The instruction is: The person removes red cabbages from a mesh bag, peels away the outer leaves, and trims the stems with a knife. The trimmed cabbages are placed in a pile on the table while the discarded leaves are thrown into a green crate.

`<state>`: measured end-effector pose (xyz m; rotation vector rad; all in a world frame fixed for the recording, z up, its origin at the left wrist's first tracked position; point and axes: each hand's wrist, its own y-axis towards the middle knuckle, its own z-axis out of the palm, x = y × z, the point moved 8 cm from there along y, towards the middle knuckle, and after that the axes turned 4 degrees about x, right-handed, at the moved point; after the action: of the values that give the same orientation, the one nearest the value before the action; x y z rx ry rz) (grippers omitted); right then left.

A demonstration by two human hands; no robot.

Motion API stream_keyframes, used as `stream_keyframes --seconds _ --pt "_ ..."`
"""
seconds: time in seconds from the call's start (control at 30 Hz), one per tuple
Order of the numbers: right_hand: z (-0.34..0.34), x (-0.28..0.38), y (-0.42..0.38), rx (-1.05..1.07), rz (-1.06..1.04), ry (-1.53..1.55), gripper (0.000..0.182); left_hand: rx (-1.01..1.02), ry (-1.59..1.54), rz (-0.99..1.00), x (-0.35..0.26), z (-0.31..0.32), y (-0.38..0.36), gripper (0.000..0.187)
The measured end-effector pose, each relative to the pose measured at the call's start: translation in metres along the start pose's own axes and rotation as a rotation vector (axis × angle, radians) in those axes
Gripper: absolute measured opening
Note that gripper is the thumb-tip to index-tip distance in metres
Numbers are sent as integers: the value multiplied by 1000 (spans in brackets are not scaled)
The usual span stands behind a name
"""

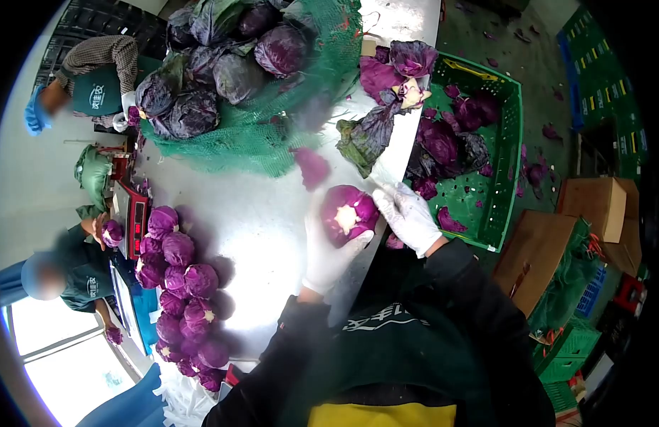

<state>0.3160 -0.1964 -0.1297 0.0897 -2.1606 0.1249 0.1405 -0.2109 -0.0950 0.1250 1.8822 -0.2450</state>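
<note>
A trimmed purple cabbage [341, 203] with its pale cut stem facing up rests in my left hand [328, 252], whose gloved fingers wrap round its left and lower side. My right hand [409, 219], also in a white glove, is just right of the cabbage with its fingers extended. Whether its fingertips touch the cabbage is hard to tell. Above the cabbage, a blurred purple leaf [311, 168] shows over the metal table [272, 313]. Loose outer leaves [368, 139] lie at the table's right edge.
Untrimmed cabbages [237, 75] sit on green netting [272, 142] at the top. Trimmed cabbages [178, 249] line the table's left side beside a red scale [136, 220]. A green crate [511, 164] with leaves stands right. Two co-workers are at the left; cardboard boxes [536, 260] stand lower right.
</note>
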Motion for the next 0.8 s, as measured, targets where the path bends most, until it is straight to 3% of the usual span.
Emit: stream_keyframes --seconds 0.07,0.17,0.2,0.23,0.3,0.47,0.57,0.6,0.7,0.8 --pt "-38 37 -5 -19 -53 106 41 3 323 80 -19 2 3 105" --pt "-39 61 -29 8 -120 -59 43 -13 354 73 -19 7 2 106" --pt "-33 64 -35 -37 -194 -144 59 -33 277 64 -13 8 2 107" --pt "-25 66 -40 73 -148 -254 67 -54 201 54 -7 9 2 108" --pt "-17 64 -43 37 -152 -335 69 -81 209 63 -3 10 1 109" --pt "-11 57 -34 -5 -93 -457 60 -143 471 157 -16 14 6 107" --pt "-17 62 -30 -80 -74 -386 56 -128 494 89 -27 20 5 102" --pt "-18 62 -28 -42 -74 -382 45 -99 509 85 -29 19 7 100" --pt "-13 44 -20 46 -102 -594 36 -26 583 37 -17 17 9 105" --pt "-55 28 4 -64 -208 -514 31 -5 588 195 -42 18 -3 111"
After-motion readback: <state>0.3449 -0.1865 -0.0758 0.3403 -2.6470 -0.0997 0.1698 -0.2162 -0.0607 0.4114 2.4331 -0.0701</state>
